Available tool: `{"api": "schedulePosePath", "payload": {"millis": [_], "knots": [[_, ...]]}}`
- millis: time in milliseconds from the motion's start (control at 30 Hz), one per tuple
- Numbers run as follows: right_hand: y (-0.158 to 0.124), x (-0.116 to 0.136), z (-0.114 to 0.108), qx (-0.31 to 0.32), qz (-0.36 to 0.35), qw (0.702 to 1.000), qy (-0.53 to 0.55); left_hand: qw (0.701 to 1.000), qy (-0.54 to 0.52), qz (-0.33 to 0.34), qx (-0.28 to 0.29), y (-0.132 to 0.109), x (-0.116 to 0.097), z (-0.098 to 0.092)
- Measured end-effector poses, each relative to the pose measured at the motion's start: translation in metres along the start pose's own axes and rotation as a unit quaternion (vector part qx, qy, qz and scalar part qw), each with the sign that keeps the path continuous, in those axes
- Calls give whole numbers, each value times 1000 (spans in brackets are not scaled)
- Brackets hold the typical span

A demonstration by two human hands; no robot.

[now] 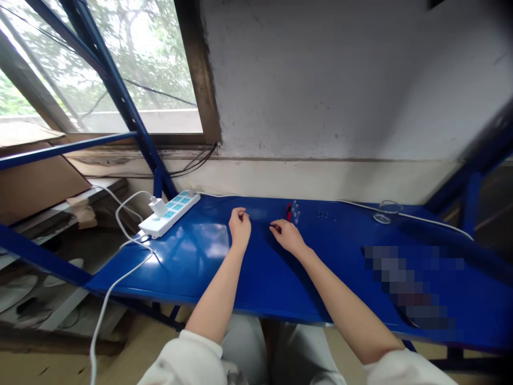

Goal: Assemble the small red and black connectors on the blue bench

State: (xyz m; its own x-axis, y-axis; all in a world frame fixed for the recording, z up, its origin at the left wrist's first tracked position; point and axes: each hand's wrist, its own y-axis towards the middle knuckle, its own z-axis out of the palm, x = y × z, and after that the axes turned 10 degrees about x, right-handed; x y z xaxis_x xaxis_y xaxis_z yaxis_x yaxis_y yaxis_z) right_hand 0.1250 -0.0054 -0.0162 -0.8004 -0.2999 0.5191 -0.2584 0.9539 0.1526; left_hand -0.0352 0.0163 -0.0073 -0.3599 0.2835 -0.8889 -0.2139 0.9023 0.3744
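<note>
My left hand [240, 227] is raised over the middle of the blue table, its fingers curled in and pressed together. If it pinches anything, that is too small to make out. Just right of it, my right hand [287, 236] hovers with thumb and fingertips closed, and their contents cannot be made out either. Beyond the right hand lies a small red and black item [289, 210]. Several small clear pieces [295, 213] lie alongside it. Farther right there are more tiny clear pieces [321, 214].
On the left of the blue table [192, 278] lies a white power strip [170, 214] with a plug and trailing cable. A clear round dish [382, 218] is at the back right. A pixelated dark item [409, 289] lies at right. The wall stands behind.
</note>
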Motion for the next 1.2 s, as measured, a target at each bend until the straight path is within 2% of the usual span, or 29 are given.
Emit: {"api": "schedulePosePath", "payload": {"millis": [100, 167, 367, 567, 767, 867, 967, 1033, 1100, 1200], "knots": [[11, 10, 10, -4, -47, 999, 6, 997, -60, -20, -34, 1, -4, -4], [21, 17, 15, 18, -49, 999, -10, 989, -130, -49, -51, 3, -5, -6], [55, 37, 27, 53, 37, 997, -34, 935, -306, -156, -82, 6, -11, -6], [89, 46, 34, 71, 100, 992, -35, 896, -395, -186, -79, 1, -16, 0], [98, 42, 38, 67, 105, 991, -38, 873, -439, -207, -52, -3, -16, 2], [93, 37, 33, 35, 105, 994, 9, 880, -427, -207, -26, -4, -18, 3], [81, 35, 22, -16, 101, 986, 129, 896, -390, -212, 23, -7, -21, 5], [69, 35, 14, -56, 89, 967, 232, 911, -352, -208, 59, -8, -22, 7], [55, 34, 5, -92, 65, 939, 324, 932, -302, -178, 94, -10, -21, 11], [31, 30, -7, -135, 46, 893, 426, 966, -209, -71, 138, -16, -21, 16]]}}
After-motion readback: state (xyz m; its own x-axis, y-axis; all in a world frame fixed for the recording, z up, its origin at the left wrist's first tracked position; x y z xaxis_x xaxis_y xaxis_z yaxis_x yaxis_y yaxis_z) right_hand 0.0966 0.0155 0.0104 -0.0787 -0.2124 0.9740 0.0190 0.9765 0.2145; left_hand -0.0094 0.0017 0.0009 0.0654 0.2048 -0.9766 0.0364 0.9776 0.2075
